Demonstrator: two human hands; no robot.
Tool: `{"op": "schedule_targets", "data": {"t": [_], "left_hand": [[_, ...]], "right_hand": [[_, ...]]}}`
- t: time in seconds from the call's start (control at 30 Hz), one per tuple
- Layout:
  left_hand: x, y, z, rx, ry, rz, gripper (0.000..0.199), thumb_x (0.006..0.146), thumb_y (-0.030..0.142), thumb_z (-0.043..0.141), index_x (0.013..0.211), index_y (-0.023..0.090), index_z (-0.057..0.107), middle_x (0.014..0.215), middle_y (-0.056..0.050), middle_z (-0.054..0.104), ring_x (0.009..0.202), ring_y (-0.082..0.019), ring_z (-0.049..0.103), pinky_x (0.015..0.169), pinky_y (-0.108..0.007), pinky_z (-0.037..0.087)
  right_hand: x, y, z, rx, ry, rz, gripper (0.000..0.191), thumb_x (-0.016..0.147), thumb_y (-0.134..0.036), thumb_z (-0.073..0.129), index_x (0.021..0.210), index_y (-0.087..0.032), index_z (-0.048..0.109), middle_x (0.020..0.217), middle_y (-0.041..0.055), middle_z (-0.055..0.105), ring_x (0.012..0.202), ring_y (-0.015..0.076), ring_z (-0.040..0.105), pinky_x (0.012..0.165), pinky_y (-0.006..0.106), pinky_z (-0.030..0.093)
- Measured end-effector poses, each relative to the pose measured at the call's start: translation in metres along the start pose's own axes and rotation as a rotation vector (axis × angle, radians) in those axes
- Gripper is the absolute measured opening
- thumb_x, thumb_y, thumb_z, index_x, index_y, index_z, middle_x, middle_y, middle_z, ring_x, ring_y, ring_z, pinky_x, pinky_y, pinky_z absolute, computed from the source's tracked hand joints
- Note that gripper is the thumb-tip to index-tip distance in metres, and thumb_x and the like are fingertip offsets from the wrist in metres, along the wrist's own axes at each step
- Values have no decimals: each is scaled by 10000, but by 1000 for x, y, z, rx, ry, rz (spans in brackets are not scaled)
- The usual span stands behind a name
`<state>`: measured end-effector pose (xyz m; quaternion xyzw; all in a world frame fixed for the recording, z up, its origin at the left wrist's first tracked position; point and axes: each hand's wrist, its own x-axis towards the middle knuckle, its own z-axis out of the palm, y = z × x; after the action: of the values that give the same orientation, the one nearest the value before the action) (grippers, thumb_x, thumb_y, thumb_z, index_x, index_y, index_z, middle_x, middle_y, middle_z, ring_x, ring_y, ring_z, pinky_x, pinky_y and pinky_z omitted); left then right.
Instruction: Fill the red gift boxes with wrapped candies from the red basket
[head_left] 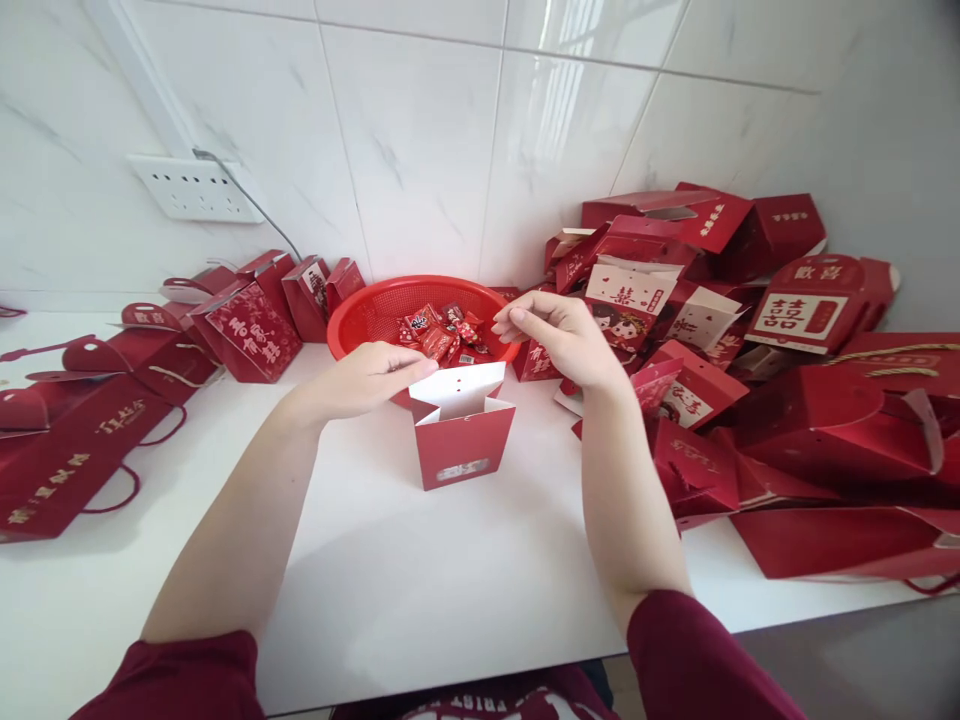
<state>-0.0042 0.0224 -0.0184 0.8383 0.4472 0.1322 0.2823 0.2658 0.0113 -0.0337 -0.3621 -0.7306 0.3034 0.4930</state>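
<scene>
A red paper gift box [465,440] stands upright on the white table in front of me, its top open and the white inside of its flaps showing. My left hand [364,382] is at the box's upper left corner, fingers stretched out with nothing visible in them; whether it touches the flap I cannot tell. Above and to the right of the box, my right hand [561,335] hangs with loosely bent fingers and holds nothing visible. Behind the box, a red plastic basket [349,318] contains several red-wrapped candies [442,335].
At the right lies a large heap of red gift boxes [799,420], some flattened or tilted. More red boxes [251,330] stand at the left, with a long corded one [82,460] nearer me. A socket strip [195,188] is on the tiled wall.
</scene>
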Motion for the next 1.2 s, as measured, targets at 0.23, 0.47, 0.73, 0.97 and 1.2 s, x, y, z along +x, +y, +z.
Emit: {"op": "schedule_targets", "data": {"t": [0.23, 0.47, 0.73, 0.97, 1.2], "left_hand": [[18, -40, -6, 258, 182, -108, 482, 960, 514, 337, 891, 202, 698, 977, -37, 738, 894, -215, 665, 780, -293, 494], [31, -63, 5, 531, 109, -250, 401, 941, 348, 335, 798, 193, 677, 1032, -97, 725, 1072, -303, 619, 1058, -553, 292], [39, -72, 9, 607, 22, -279, 374, 885, 231, 365, 633, 198, 639, 852, -65, 737, 952, -291, 648, 1065, -603, 208], [41, -70, 12, 608, 57, -311, 361, 868, 251, 345, 602, 185, 580, 792, -79, 736, 851, -266, 668, 1102, -591, 192], [43, -69, 12, 574, 95, -317, 343, 838, 266, 376, 546, 188, 537, 729, -59, 732, 805, -249, 673, 1133, -552, 194]], "right_hand": [[42, 50, 22, -594, -266, 284, 272, 970, -296, 483, 1030, -162, 713, 1043, 69, 733, 947, 175, 660, 843, 265, 495], [79, 79, 59, -741, -676, 422, 241, 957, -348, 589, 1062, -144, 664, 1090, 75, 676, 957, 193, 653, 852, 379, 547], [86, 83, 66, -799, -959, 518, 290, 956, -349, 595, 1167, -153, 624, 1180, 84, 639, 1000, 206, 644, 857, 400, 556], [82, 72, 67, -839, -948, 543, 269, 963, -377, 578, 1072, -141, 649, 1080, 72, 668, 930, 184, 654, 829, 373, 554], [80, 70, 66, -802, -913, 510, 272, 919, -339, 569, 890, -122, 731, 968, 105, 737, 829, 203, 668, 672, 282, 484]]}}
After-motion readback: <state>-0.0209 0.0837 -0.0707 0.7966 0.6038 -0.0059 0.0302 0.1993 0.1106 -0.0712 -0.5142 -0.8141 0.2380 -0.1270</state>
